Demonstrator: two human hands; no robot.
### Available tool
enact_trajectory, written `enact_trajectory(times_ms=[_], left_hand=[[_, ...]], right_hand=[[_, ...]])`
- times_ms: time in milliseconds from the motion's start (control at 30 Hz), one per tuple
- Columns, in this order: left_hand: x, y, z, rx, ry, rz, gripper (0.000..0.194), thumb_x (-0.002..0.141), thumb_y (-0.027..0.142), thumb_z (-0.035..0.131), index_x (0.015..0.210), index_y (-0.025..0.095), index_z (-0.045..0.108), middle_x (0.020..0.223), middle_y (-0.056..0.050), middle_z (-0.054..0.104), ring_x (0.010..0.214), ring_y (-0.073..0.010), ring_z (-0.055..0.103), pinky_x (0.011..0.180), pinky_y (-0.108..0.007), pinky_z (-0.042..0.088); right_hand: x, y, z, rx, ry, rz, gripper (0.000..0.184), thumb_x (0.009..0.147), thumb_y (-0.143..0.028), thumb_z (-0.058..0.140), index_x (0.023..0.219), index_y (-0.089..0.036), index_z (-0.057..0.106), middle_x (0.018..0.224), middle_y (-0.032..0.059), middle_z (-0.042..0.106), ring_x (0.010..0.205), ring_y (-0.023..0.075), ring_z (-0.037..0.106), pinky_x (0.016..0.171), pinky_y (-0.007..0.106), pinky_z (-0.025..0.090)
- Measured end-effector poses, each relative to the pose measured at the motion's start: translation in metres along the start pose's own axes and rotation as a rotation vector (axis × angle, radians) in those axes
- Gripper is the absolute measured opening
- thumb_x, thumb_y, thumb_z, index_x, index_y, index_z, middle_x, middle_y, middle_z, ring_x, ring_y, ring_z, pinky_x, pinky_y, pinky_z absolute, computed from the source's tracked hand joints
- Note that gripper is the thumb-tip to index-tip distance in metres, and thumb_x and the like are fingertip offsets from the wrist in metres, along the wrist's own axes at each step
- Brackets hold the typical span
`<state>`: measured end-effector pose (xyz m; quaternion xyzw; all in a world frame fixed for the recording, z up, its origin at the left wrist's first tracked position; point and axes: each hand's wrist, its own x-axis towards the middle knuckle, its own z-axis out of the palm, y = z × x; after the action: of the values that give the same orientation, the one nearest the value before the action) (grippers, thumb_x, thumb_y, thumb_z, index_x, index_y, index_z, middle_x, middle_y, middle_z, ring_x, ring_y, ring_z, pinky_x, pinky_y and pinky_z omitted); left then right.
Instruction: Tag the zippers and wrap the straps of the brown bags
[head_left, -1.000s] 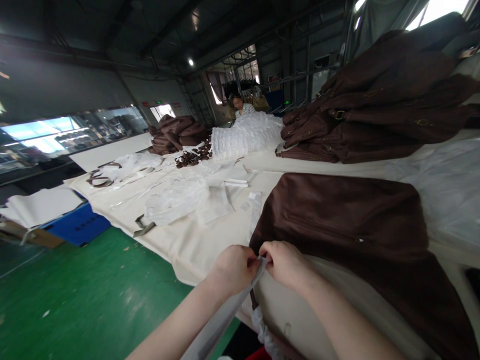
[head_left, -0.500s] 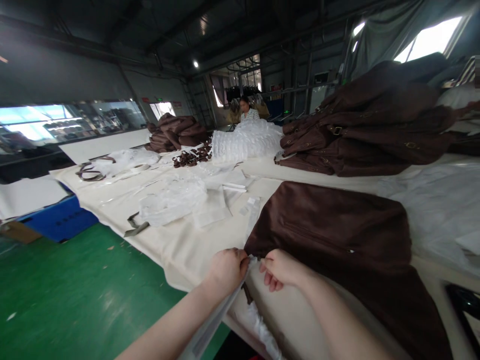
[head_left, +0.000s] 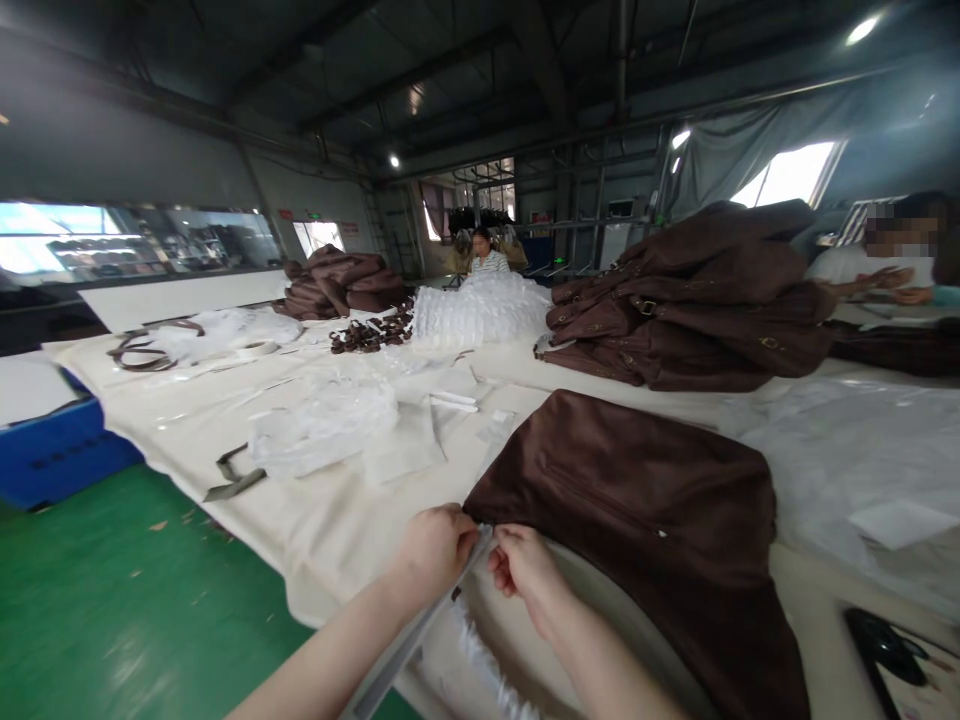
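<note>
A dark brown bag [head_left: 637, 490] with a zipped pocket lies on the covered table in front of me. At its left corner my left hand [head_left: 435, 545] is closed on a strip of thin white wrapping [head_left: 420, 630], which trails down toward me along the forearm. Close beside it, my right hand [head_left: 521, 565] pinches the wrapping near the bag's corner, its other fingers curled. Below the hands hangs a strap wrapped in crinkled white material [head_left: 480, 655], with a bit of brown showing at its upper end.
Loose clear plastic and white sheets [head_left: 330, 430] lie left of the bag. Behind are a pile of brown bags [head_left: 690, 310], white wrapped items [head_left: 480, 310] and brown straps [head_left: 371, 330]. A phone [head_left: 900, 655] lies at right. Co-workers sit beyond the table; a blue box [head_left: 67, 450] stands left.
The view has turned rightward, bringing a second co-worker and the phone into sight. My right hand left the wrapping briefly, then came back to it; my left hand kept its hold.
</note>
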<state>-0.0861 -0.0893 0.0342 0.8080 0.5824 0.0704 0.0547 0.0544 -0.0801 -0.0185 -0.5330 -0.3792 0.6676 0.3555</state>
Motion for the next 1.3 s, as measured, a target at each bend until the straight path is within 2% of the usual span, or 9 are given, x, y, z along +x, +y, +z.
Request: enact_trajectory(times_ms=[200,367,467,600,700,767,933,1067,1300], left_hand=[[0.005,0.009,0.002,-0.200,-0.067,-0.211,0.025,0.082,0.024,0.048,0.073,0.018,0.070,0.068,-0.003,0.067,0.062,-0.0144,0.059,0.054,-0.023,0.033],[0.008,0.007,0.014,-0.345,0.002,-0.300,0.022,0.077,0.024,0.052,0.075,0.017,0.073,0.066,-0.001,0.066,0.062,-0.0130,0.056,0.054,-0.022,0.033],[0.005,0.003,0.024,-0.478,0.083,-0.284,0.023,0.077,0.023,0.051,0.076,0.017,0.073,0.070,-0.001,0.066,0.065,-0.0131,0.057,0.058,-0.021,0.037],[0.001,-0.006,0.031,-0.594,0.083,-0.238,0.023,0.079,0.027,0.053,0.075,0.014,0.072,0.063,0.001,0.061,0.059,-0.0116,0.050,0.056,-0.021,0.036],[0.001,-0.012,0.030,-0.587,0.060,-0.230,0.022,0.079,0.026,0.054,0.076,0.013,0.072,0.060,0.002,0.058,0.056,-0.0104,0.046,0.054,-0.021,0.034],[0.003,-0.013,0.028,-0.525,0.060,-0.242,0.021,0.078,0.021,0.052,0.076,0.014,0.072,0.061,0.001,0.059,0.057,-0.0107,0.047,0.055,-0.021,0.033],[0.003,-0.010,0.029,-0.406,0.091,-0.286,0.021,0.075,0.016,0.050,0.076,0.016,0.071,0.066,-0.001,0.064,0.059,-0.0121,0.053,0.057,-0.023,0.034],[-0.001,-0.004,0.032,-0.399,0.125,-0.334,0.017,0.075,0.018,0.052,0.079,0.017,0.068,0.074,-0.003,0.068,0.064,-0.0135,0.058,0.060,-0.023,0.038],[-0.010,0.005,0.031,-0.383,0.208,-0.362,0.014,0.078,0.015,0.052,0.079,0.019,0.065,0.078,-0.003,0.067,0.072,-0.0152,0.061,0.065,-0.024,0.041]], right_hand=[[0.014,0.018,-0.003,0.032,-0.065,-0.085,0.034,0.078,-0.044,0.058,0.096,-0.014,0.057,0.048,-0.0060,0.052,0.033,0.0082,0.044,0.033,0.018,0.022],[0.028,0.033,-0.010,0.100,-0.128,-0.114,0.049,0.066,-0.051,0.070,0.097,-0.015,0.059,0.050,-0.0053,0.055,0.035,0.0096,0.048,0.033,0.018,0.024],[0.021,0.026,-0.014,0.175,-0.133,-0.098,0.039,0.069,-0.045,0.073,0.091,-0.015,0.061,0.054,-0.0037,0.057,0.039,0.0082,0.050,0.036,0.017,0.027],[0.009,0.004,-0.010,0.177,-0.098,0.053,0.019,0.084,-0.029,0.063,0.074,-0.014,0.057,0.055,-0.0016,0.058,0.040,0.0054,0.049,0.039,0.015,0.030],[0.010,-0.005,-0.003,0.136,-0.079,0.115,0.022,0.089,-0.022,0.055,0.069,-0.013,0.055,0.053,-0.0011,0.056,0.037,0.0045,0.046,0.038,0.015,0.029],[0.013,-0.005,0.000,0.125,-0.083,0.099,0.021,0.086,-0.024,0.059,0.068,-0.014,0.055,0.052,-0.0012,0.056,0.037,0.0051,0.046,0.038,0.015,0.028],[0.018,0.009,0.000,0.122,-0.111,-0.031,0.030,0.068,-0.038,0.078,0.074,-0.014,0.060,0.059,-0.0009,0.060,0.046,0.0074,0.053,0.042,0.016,0.033],[0.023,0.019,-0.004,0.103,-0.110,-0.112,0.043,0.059,-0.048,0.080,0.078,-0.013,0.063,0.060,-0.0009,0.061,0.047,0.0083,0.054,0.042,0.017,0.034],[0.033,0.028,-0.003,-0.130,-0.087,-0.209,0.038,0.069,-0.052,0.066,0.076,-0.015,0.062,0.057,0.0011,0.062,0.045,0.0123,0.054,0.038,0.020,0.034]])
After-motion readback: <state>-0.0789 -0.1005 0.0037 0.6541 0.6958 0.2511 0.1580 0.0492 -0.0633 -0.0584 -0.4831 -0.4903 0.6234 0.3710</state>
